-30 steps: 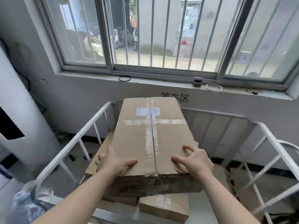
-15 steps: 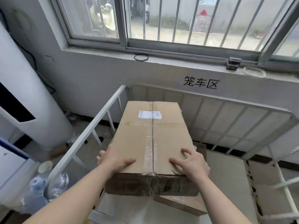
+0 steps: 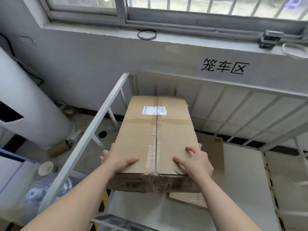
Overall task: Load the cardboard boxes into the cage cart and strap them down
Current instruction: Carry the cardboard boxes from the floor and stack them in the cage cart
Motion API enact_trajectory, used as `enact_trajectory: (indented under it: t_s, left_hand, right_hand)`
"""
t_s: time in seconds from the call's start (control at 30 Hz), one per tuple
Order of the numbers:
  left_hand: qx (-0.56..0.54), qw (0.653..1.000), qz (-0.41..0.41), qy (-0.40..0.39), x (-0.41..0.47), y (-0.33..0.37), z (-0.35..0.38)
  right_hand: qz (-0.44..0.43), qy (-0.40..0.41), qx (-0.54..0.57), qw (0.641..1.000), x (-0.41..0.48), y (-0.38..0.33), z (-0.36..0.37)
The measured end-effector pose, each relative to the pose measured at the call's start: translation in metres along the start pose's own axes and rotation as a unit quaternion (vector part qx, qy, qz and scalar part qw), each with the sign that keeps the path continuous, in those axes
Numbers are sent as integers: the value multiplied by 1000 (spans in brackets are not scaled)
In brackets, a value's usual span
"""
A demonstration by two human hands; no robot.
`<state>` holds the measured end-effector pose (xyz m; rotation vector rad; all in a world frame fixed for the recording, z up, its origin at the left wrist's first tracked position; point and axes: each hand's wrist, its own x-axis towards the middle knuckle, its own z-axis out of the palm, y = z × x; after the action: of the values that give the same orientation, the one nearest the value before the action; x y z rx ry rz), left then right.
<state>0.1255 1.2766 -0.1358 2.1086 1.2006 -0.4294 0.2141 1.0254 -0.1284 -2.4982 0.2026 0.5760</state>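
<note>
**Cage-cart bay under the window: box going in**

Grey wall, barred window and a sill fill the background, with a painted sign (image 3: 224,66) above the white cage cart (image 3: 233,104).

Step in hand: loading. The cardboard box (image 3: 156,139) is held low inside the cart, close to the left side rail (image 3: 93,130), with its near end over a second box (image 3: 212,147). Whether it already rests on that box cannot be told.

- Left hand (image 3: 120,160): thumb on the lid, fingers wrapped over the left edge, gripping.
- Right hand (image 3: 195,162): thumb and forefinger spread on the lid, palm clamped on the near right corner, gripping.

Next move, as a judgement: settle the box square and flat on the one below, clear of the rail, and then let go. Strapping is not yet begun.

Count:
- cardboard boxes, two (the lower is mostly hidden)
- hands, two
- cage cart, one
- shipping label (image 3: 154,110), one
- rings on the sill, two: black (image 3: 146,34) and white (image 3: 295,50)
- paper cup (image 3: 45,167), one
- straps, none in view
</note>
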Motion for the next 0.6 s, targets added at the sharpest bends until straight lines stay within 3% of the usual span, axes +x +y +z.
enact_trajectory:
  t_s: [0.6]
  left_hand:
    - [57, 997, -2, -53, 118, -44, 5]
  right_hand:
    - [103, -52, -8, 993, 43, -24, 125]
